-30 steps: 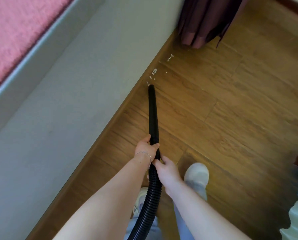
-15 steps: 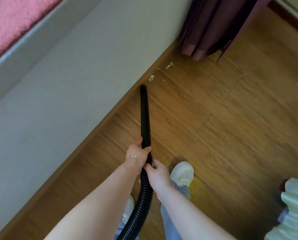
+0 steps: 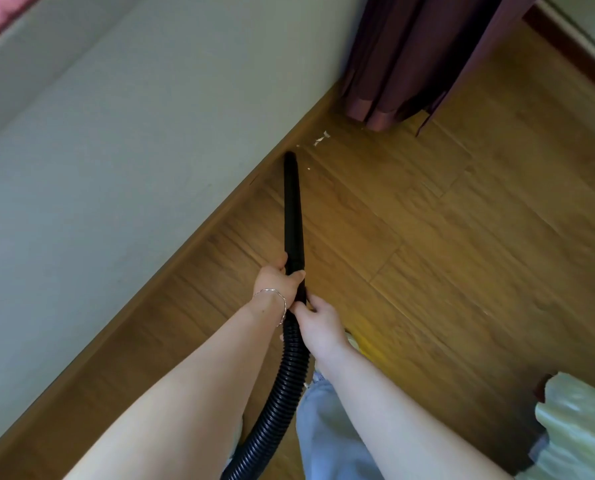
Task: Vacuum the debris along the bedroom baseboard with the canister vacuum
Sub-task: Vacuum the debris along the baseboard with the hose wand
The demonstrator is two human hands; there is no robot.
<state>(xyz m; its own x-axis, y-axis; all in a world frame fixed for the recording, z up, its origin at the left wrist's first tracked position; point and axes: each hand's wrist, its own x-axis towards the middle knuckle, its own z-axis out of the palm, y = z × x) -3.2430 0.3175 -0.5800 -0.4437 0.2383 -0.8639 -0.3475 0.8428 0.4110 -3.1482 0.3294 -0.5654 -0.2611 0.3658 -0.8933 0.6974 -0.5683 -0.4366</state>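
both hands (image 3: 282, 284) gripping nozzle (image 3: 293, 209), beside baseboard (image 3: 199, 233)

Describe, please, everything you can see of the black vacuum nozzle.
The nozzle is a smooth, matte black tube, plastic by its look, tapering to a tip beside the baseboard, just short of the white debris. It slants down towards the floor. The left hand grips its base; the right hand holds where the ribbed hose joins.
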